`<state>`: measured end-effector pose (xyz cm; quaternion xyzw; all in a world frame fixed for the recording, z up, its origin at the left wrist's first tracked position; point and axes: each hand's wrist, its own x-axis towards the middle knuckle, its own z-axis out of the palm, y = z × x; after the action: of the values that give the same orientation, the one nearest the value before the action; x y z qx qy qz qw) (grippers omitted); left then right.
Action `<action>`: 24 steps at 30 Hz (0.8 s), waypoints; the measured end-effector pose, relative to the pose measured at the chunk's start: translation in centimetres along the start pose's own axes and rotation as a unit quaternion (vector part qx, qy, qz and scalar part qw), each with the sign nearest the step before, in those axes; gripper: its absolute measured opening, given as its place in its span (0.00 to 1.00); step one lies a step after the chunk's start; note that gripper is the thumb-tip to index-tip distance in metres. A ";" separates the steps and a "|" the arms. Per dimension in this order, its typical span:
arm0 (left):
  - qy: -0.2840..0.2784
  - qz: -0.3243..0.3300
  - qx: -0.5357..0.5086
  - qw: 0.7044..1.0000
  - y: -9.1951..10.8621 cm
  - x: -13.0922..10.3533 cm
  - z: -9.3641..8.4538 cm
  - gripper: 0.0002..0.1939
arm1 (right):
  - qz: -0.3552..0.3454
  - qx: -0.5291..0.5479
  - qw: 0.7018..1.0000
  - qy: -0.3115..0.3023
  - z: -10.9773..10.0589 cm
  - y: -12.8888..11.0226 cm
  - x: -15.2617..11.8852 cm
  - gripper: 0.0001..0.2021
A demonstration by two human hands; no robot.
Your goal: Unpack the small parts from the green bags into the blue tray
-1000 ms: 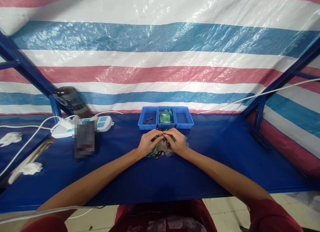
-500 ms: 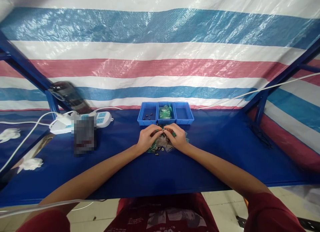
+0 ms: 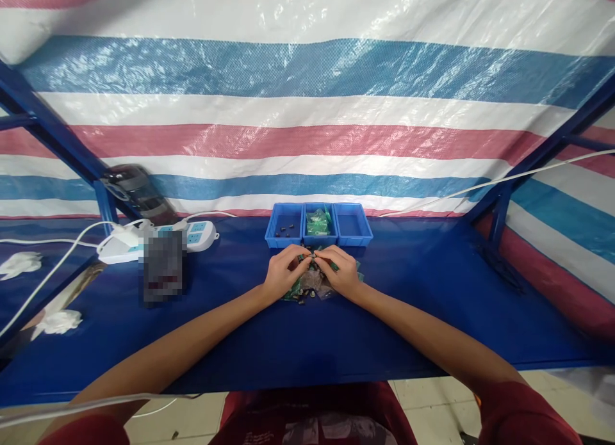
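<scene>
My left hand (image 3: 284, 272) and my right hand (image 3: 342, 271) meet at the fingertips over a pile on the blue table. Pinched between both sets of fingers is a small metallic part (image 3: 312, 255), too small to name exactly. Beneath and around the hands lie small plastic bags (image 3: 313, 280), some with green contents, partly hidden by the fingers. Several small dark and brassy parts (image 3: 302, 298) are scattered at the pile's near edge. Just beyond the hands stand three joined blue bins: the left bin (image 3: 272, 243) holds several small parts, the middle one (image 3: 319, 240) green bagged pieces.
The right blue bin (image 3: 355, 241) shows a bare floor. To the left are a white power strip (image 3: 204, 237) with cables, a blurred dark object (image 3: 163, 266), a dark bottle (image 3: 137, 189) and crumpled white tissue (image 3: 60, 321). Blue frame posts (image 3: 502, 211) flank the table.
The whole view has shifted slightly, so the table sits lower in it. Both hands stay together at the fingertips, still on the small part, with only slight finger movement.
</scene>
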<state>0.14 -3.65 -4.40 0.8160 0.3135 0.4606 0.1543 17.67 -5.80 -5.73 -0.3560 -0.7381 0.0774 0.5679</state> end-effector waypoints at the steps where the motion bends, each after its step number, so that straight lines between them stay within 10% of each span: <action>1: 0.000 0.000 -0.001 1.000 0.0 0.0 0.0 0.10 | 0.002 -0.001 1.000 -0.002 0.0 0.0 0.0 0.09; 24: 0.008 0.009 -0.018 1.000 0.1 0.0 -0.5 0.11 | 0.013 0.006 0.999 -0.029 0.0 -0.1 0.1 0.09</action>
<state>-0.24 -3.80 -4.10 0.8119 0.2996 0.4741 0.1621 17.60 -5.80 -5.64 -0.3594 -0.7494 0.0992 0.5472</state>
